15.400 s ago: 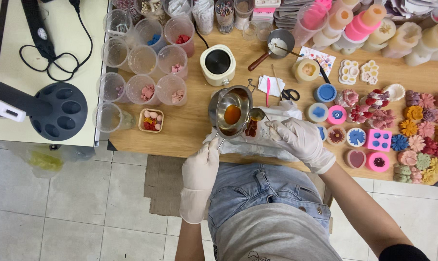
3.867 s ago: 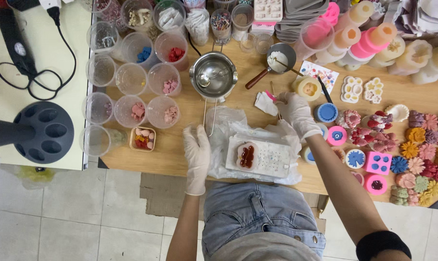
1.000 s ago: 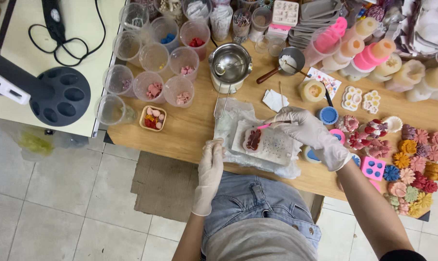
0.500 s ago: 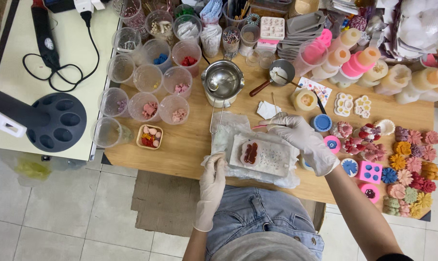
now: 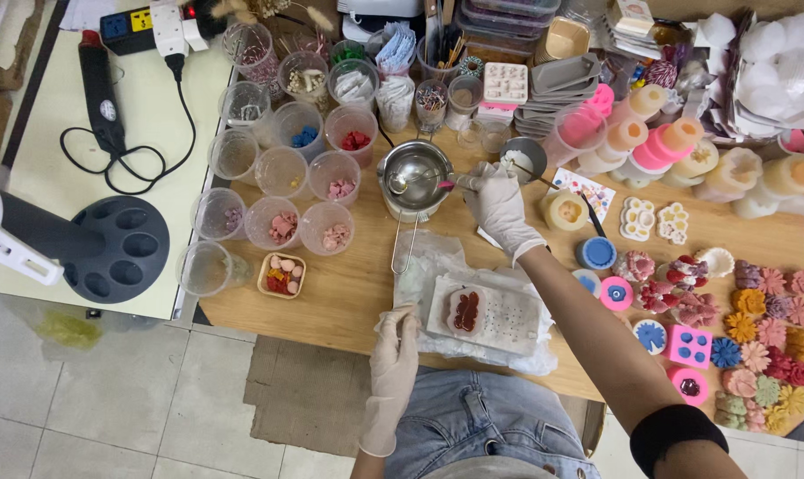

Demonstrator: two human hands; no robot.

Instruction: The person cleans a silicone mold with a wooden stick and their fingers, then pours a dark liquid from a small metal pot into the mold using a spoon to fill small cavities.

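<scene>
A white silicone mould with dark red wax in its left cavity lies on crinkled clear plastic at the near table edge. My gloved left hand rests at the plastic's left corner, by the mould, fingers closed on the edge. My gloved right hand reaches to the far side and holds a thin pink stick whose tip is at the rim of the steel melting pot. The pot sits on a cream warmer with a spoon in it.
Several clear plastic cups with coloured wax bits stand left of the pot. A small saucepan, silicone moulds and wax flowers fill the right side. A black heat gun and a black round stand sit on the white table at left.
My right hand has lifted from above the mould and moved away to the pot, carrying the pink stick. The left hand stays at the plastic's corner. The camera view shifted slightly.
</scene>
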